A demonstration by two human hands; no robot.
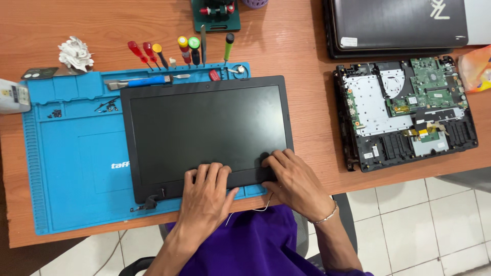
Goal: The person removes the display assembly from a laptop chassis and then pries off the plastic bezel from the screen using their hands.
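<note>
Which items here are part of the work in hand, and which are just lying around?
In use: laptop screen panel, left hand, right hand, blue repair mat.

Lying about: screwdrivers, opened laptop base, closed laptop, crumpled tissue.

Screwdrivers (169, 53) line the blue mat's (71, 168) top edge; an opened laptop base (406, 115) and a closed laptop (399, 23) lie to its right.

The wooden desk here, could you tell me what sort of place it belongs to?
Probably an electronics repair bench: a detached laptop screen panel lies on a blue repair mat, screwdrivers stand lined up, and an opened laptop base shows its circuit board.
</note>
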